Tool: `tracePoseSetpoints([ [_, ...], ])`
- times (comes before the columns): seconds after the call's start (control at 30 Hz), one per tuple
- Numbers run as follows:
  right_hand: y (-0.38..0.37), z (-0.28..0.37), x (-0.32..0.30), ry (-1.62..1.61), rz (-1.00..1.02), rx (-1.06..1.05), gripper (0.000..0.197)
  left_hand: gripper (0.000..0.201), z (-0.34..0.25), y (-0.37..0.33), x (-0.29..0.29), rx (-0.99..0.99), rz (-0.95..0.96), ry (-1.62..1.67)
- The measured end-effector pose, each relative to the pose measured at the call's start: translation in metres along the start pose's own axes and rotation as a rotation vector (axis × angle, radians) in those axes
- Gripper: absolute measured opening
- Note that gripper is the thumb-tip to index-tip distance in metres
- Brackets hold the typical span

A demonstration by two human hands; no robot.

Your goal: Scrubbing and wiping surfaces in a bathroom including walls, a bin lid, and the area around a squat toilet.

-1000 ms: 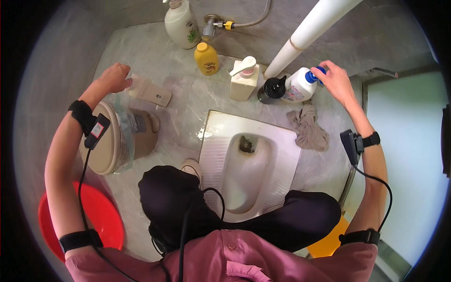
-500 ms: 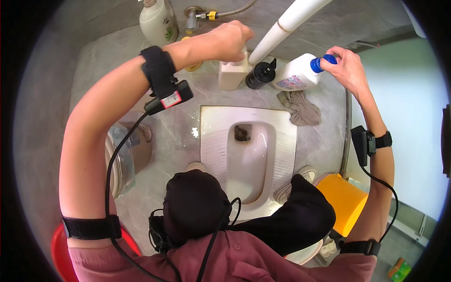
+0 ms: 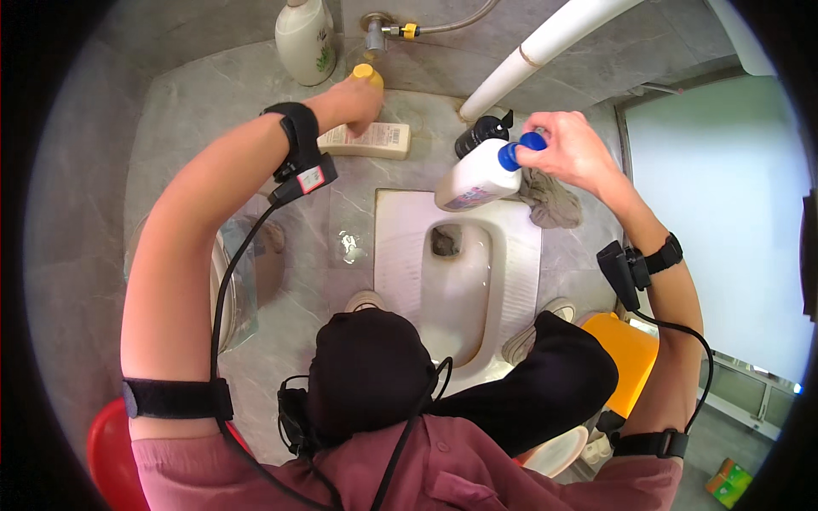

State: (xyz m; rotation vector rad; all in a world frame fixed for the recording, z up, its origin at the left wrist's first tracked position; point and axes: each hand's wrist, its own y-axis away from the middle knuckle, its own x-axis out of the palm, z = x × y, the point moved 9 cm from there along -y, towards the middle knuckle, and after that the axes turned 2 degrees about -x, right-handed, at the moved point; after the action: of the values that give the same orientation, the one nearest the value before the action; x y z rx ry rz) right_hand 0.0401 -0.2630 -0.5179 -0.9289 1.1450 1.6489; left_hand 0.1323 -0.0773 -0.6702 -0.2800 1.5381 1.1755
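Observation:
My left hand (image 3: 360, 102) is closed around a yellow bottle (image 3: 367, 73), whose cap shows above my fingers; most of its body is hidden. Just below, a cream bottle (image 3: 388, 140) lies on its side on the floor, its left end behind my wrist. With fingers around the blue cap, my right hand (image 3: 567, 149) holds a white bottle (image 3: 477, 177), tilted with its base toward the lower left, at the back edge of the squat toilet (image 3: 396, 255). A black pump bottle (image 3: 482, 134) stands right behind it.
A grey rag (image 3: 554, 201) lies right of the white bottle. White pump bottle (image 3: 305, 43), valve with hose (image 3: 375, 30) and white pipe (image 3: 545, 43) are along the back wall. A lidded bin (image 3: 226, 281) stands left, a yellow bucket (image 3: 626, 358) right, a red basin (image 3: 111, 451) lower left.
My left hand has left the cream bottle, which went from upright to lying, and moved left to the yellow bottle. My right hand has brought the white bottle left and nearer the toilet.

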Motion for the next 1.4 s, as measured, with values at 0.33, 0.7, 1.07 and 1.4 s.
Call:
tracePoseSetpoints([
  [0.33,-0.032,0.035,0.044,-0.082,-0.069,-0.144,0.028,0.019,0.088,-0.011,0.146,-0.149,0.184,-0.078],
  [0.7,-0.053,0.031,0.061,-0.142,-0.037,-0.179,0.031,0.033,0.113,-0.066,0.216,-0.368,0.469,0.093],
  [1.07,-0.061,0.063,0.061,-0.098,-0.028,-0.269,0.028,0.027,0.095,-0.035,0.100,-0.001,0.473,0.290],
  [1.4,-0.111,0.168,0.077,-0.093,-0.141,-0.476,0.030,0.018,0.140,0.041,-0.002,-0.200,0.193,-0.155],
])
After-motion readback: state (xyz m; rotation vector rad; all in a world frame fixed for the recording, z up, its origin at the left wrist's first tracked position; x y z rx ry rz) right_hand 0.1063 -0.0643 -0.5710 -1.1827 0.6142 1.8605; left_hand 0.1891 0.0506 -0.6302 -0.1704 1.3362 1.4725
